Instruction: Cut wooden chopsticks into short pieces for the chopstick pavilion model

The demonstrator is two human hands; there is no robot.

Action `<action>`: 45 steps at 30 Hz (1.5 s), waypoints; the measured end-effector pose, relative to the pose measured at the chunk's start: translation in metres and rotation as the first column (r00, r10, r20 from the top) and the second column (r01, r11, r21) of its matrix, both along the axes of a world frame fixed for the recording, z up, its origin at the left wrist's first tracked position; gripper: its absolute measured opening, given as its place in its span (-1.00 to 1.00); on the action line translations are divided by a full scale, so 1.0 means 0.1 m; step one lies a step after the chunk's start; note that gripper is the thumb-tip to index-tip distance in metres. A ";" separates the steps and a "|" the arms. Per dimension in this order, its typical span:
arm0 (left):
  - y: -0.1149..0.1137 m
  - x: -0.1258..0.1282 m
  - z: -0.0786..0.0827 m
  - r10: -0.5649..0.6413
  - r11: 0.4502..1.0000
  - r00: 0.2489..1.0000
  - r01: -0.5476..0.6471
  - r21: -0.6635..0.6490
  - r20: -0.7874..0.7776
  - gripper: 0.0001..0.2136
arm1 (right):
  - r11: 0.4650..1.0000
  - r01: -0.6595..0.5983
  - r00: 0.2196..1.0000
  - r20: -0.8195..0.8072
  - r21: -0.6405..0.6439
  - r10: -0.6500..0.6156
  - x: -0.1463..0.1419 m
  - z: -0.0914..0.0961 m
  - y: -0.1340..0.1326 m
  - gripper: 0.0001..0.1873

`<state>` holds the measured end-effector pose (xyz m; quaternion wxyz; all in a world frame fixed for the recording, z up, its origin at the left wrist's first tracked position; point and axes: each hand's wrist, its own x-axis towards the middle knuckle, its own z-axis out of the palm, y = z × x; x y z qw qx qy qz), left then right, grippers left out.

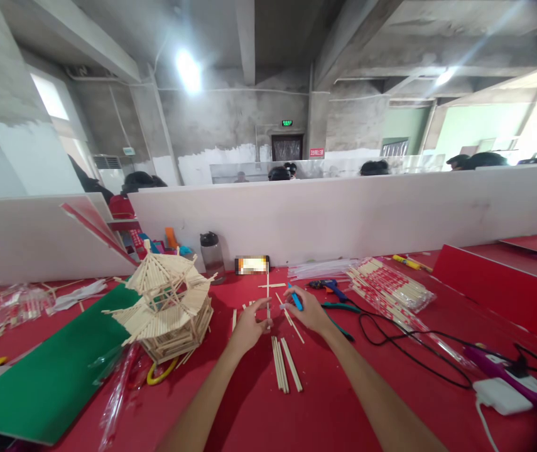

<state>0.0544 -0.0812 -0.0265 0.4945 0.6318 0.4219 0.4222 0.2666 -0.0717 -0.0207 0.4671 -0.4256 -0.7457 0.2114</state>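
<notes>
My left hand (pixel 252 328) is closed, thumb and fingers pinching a thin wooden stick (pixel 268 290) that points away from me. Just to its right, my right hand (pixel 309 309) grips a slim blue pen-like tool (pixel 295 297); its exact kind is unclear. A small gap separates the two hands. Below them several short wooden sticks (pixel 279 365) lie side by side on the red tabletop (pixel 244 408). More loose sticks (pixel 293 322) rest between and beyond my hands. On the left stands a tiered pagoda model (pixel 169 307) built from such sticks.
A blue glue gun (pixel 331 287), pliers (pixel 343 307) and bagged sticks (pixel 390 285) lie right, with a black cable (pixel 367 333) leading to a purple power strip (pixel 508 370). Behind are a phone (pixel 252 265), a bottle (pixel 211 254) and a white partition (pixel 343 213). A green board (pixel 56 370) lies left.
</notes>
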 end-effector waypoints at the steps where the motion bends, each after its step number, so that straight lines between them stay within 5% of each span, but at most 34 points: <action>1: 0.01 -0.01 -0.02 -0.004 1.000 1.000 0.004 -0.006 -0.010 -0.45 | 1.000 -0.001 1.000 0.001 0.005 0.001 0.00 0.00 0.00 -0.80; 10: 0.05 -0.04 -0.15 0.025 0.997 0.996 -0.031 -0.071 -0.089 -0.47 | 1.000 -0.005 1.000 -0.015 -0.001 0.005 0.01 0.01 -0.01 -0.80; 25: -0.07 -0.05 0.06 0.240 0.939 0.812 -0.057 0.338 -0.533 -0.66 | 0.999 -0.025 0.999 -0.042 -0.028 0.024 0.01 -0.01 0.00 -0.82; 30: -0.07 -0.04 0.07 0.227 0.918 0.860 -0.033 0.395 -0.457 -0.67 | 0.986 -0.124 0.977 -0.187 -0.112 0.102 0.00 -0.01 0.00 -0.78; 35: -0.04 0.03 0.05 0.132 0.951 0.961 -0.054 0.306 -0.242 -0.72 | 0.944 -0.268 0.888 -0.428 -0.190 0.166 -0.10 0.03 -0.05 -0.69; 40: -0.09 0.06 0.15 0.082 0.987 0.995 -0.073 0.147 -0.061 -0.60 | 0.940 -0.302 0.838 -0.515 -0.162 0.181 -0.25 0.02 -0.07 -0.69; 45: -0.15 0.06 0.28 0.106 0.985 0.994 -0.102 0.137 -0.027 -0.61 | 0.958 -0.256 0.845 -0.511 -0.126 0.159 -0.33 -0.05 -0.03 -0.69</action>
